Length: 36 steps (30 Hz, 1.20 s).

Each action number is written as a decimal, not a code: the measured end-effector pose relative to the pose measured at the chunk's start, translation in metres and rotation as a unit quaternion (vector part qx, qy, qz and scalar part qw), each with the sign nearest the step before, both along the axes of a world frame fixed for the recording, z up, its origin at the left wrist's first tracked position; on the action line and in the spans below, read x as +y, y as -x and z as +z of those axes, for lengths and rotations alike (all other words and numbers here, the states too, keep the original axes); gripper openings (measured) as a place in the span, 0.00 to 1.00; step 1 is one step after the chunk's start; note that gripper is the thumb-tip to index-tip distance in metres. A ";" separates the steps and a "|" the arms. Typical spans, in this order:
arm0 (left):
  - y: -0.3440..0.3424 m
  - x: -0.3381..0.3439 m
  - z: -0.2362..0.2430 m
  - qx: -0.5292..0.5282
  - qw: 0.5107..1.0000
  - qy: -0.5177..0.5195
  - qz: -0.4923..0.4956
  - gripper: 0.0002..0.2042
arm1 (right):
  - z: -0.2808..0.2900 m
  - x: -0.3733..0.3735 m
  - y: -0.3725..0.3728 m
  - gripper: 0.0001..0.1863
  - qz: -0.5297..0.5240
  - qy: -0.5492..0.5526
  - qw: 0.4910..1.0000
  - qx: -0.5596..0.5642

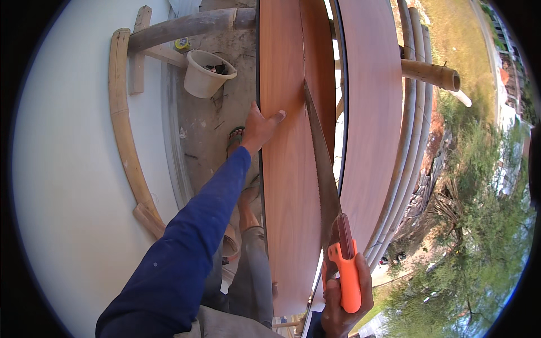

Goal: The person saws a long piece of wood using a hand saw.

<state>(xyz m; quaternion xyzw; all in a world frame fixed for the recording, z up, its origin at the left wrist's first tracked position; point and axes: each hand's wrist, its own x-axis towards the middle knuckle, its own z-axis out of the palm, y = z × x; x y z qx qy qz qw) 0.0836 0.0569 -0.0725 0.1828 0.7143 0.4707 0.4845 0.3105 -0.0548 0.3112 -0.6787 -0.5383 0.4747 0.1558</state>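
Note:
A long reddish-brown wood-look panel [287, 186] runs away from me, with a dark line or slit along its far part. My left hand [260, 128] is closed round the panel's left edge, thumb on top and fingers mostly hidden below. In my right hand [338, 310] is the orange handle of a handsaw [322, 152]. Its blade slants away, and the tip meets the panel at the near end of the slit. Right of the slit, the panel's strip looks darker and sits lower. Past a narrow gap lies a second wood-look panel [369, 84].
Bamboo poles [414, 112] run along the right side, and a bamboo frame [121, 107] stands at the left by a white wall [73, 169]. Below are a white bucket [203, 76] with dark scraps and a yellow tape measure [181, 44]. Trees and ground lie far below right.

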 end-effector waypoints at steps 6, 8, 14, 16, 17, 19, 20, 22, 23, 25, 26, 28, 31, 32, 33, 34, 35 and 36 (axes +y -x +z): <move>0.008 -0.002 0.005 -0.016 1.000 0.005 0.005 0.44 | -0.020 0.017 0.012 0.30 -0.015 -0.045 0.998 -0.048; 0.008 -0.003 0.007 -0.029 0.999 0.015 0.004 0.44 | -0.040 0.031 0.014 0.29 0.016 -0.062 0.997 -0.047; -0.008 0.005 0.007 -0.027 0.999 0.020 0.006 0.30 | -0.112 0.051 0.015 0.28 -0.001 -0.110 0.994 0.015; 0.003 -0.004 0.003 -0.041 0.999 0.013 0.020 0.31 | -0.164 0.063 0.026 0.28 0.026 -0.135 0.990 0.040; 0.007 -0.003 0.002 -0.050 0.998 0.001 0.025 0.31 | -0.189 0.076 0.037 0.28 0.021 -0.137 0.989 0.058; 0.002 0.004 -0.005 0.010 1.000 0.021 -0.005 0.32 | -0.230 0.109 0.052 0.27 0.020 -0.163 0.984 0.064; 0.008 0.007 -0.007 0.048 0.998 0.031 -0.015 0.33 | -0.236 0.126 0.060 0.26 0.026 -0.159 0.983 0.091; 0.024 0.016 -0.012 0.075 0.996 0.040 -0.002 0.32 | -0.234 0.146 0.066 0.26 0.039 -0.126 0.982 0.135; 0.030 0.018 -0.014 0.085 0.995 0.047 0.003 0.32 | -0.231 0.155 0.072 0.25 0.051 -0.114 0.985 0.122; 0.029 0.040 -0.004 0.050 0.999 0.008 -0.003 0.32 | -0.211 0.181 0.080 0.24 0.070 -0.109 0.987 0.095; 0.027 0.049 0.004 0.035 0.999 -0.014 -0.006 0.32 | -0.201 0.181 0.081 0.24 0.060 -0.101 0.989 0.086; 0.030 0.052 0.006 0.101 0.995 0.007 -0.012 0.31 | -0.181 0.169 0.088 0.24 0.046 -0.090 0.992 0.077; 0.049 0.043 -0.011 0.114 0.993 0.034 -0.003 0.32 | -0.122 0.115 0.059 0.27 0.020 -0.048 0.996 0.066; 0.049 0.044 -0.016 0.099 0.994 0.036 -0.002 0.32 | -0.095 0.096 0.048 0.27 0.032 -0.041 0.998 0.034; 0.039 0.047 -0.011 0.087 0.996 0.033 -0.007 0.32 | -0.074 0.078 0.029 0.28 0.065 -0.060 0.996 0.007; 0.037 0.049 -0.005 0.083 0.996 0.030 -0.012 0.32 | -0.050 0.058 0.024 0.29 -0.023 -0.004 0.999 0.030; 0.038 0.052 0.001 0.083 0.996 0.027 -0.017 0.33 | -0.029 0.039 0.012 0.30 -0.007 -0.016 1.000 0.025; 0.039 0.054 -0.001 0.072 0.997 0.025 -0.012 0.33 | -0.013 0.019 0.007 0.31 -0.055 0.003 0.998 0.038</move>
